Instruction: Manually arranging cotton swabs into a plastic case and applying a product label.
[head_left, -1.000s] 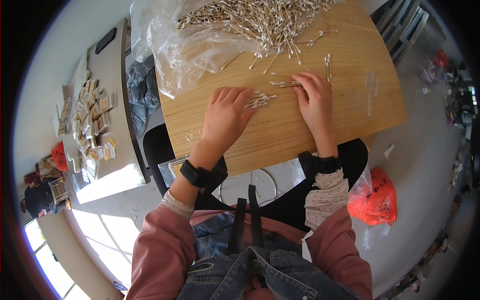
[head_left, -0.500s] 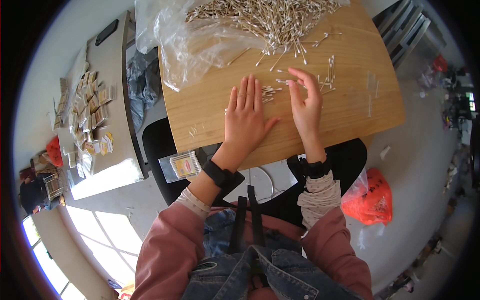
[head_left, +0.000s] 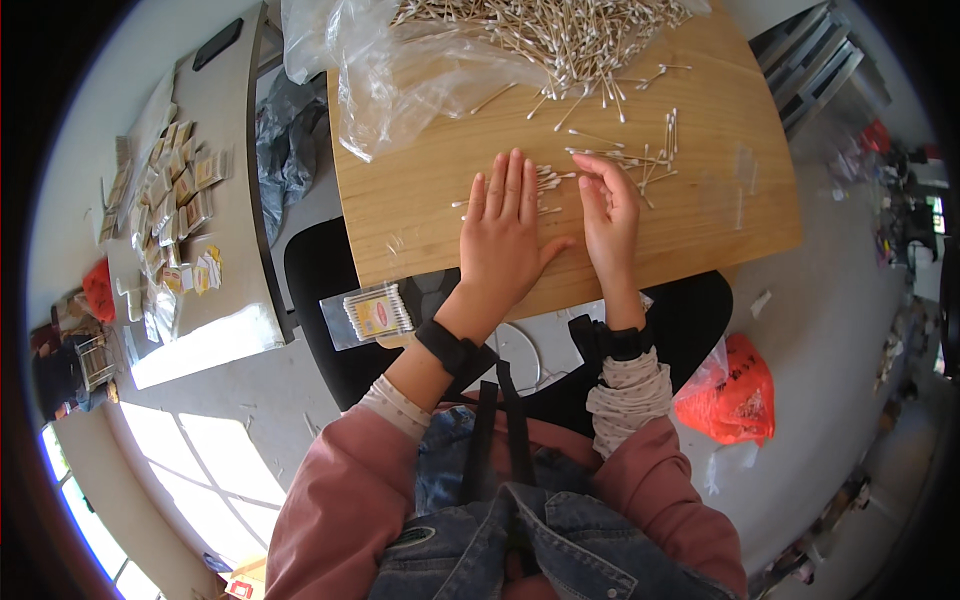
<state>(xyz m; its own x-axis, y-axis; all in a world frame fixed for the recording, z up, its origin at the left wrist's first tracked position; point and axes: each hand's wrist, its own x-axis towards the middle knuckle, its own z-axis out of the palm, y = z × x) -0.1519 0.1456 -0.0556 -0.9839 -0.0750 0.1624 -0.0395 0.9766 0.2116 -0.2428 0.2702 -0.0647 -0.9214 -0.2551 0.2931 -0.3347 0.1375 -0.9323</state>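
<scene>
Cotton swabs (head_left: 550, 178), loose bunch, partly under the left hand (head_left: 503, 240)

Swabs: slim, white-tipped; on the wooden surface (head_left: 400, 200). Judged very light, stiff-stemmed, soft-ended, apt to roll, likely to snap if bent; best taken mid-stem, several together.
Left hand: palm down, flat, fingers straight, thumb out to the side.
Right hand (head_left: 613, 215): thumb and forefinger curved, apart; nothing seen between them.
Stray swabs (head_left: 671, 135): just beyond the right hand.
Swab heap (head_left: 570, 45): far side, clear plastic bag (head_left: 385, 90) at its left.
Filled packet (head_left: 378, 315): near left wrist.
</scene>
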